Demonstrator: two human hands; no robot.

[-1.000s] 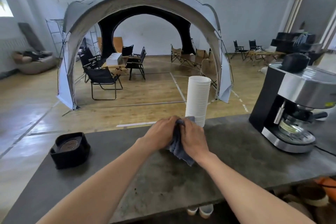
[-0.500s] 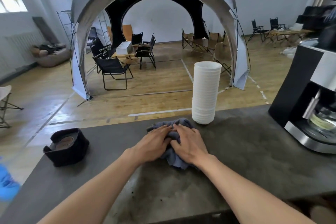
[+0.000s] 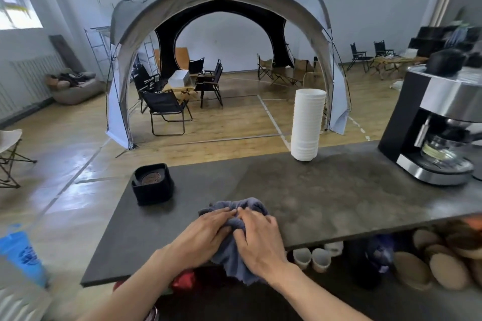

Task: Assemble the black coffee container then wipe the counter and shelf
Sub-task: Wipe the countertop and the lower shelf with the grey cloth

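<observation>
- Near the front edge of the dark counter (image 3: 339,190), both my hands press down side by side on one crumpled blue-grey cloth (image 3: 241,237).
- My left hand (image 3: 206,232) lies with fingers spread flat over the cloth's left half; nothing is pinched.
- My right hand (image 3: 257,238) lies on the right half, fingers loosely bent and pushing into the folds; its thumb side touches my left hand.
- Part of the cloth hangs over the counter's front edge at 6 o'clock from my hands.
- One black coffee container (image 3: 152,184) sits at 10 o'clock from the cloth, apart from it, close to the counter's left end, with a round brown disc showing in its open top.
- One tall stack of white cups (image 3: 307,125) stands at 1 o'clock, by the far edge.
- One coffee machine (image 3: 438,133) stands at 2 o'clock, at the right end, a glass jug under its spout.
- Bare counter lies between the cloth and each of these three things.
- Below the counter, on the shelf (image 3: 391,292) at 4 o'clock, I count three small white cups (image 3: 313,258) and several brown round objects, too blurred to count.
- One blue plastic object (image 3: 22,253) shows at 8 o'clock, off the counter.
</observation>
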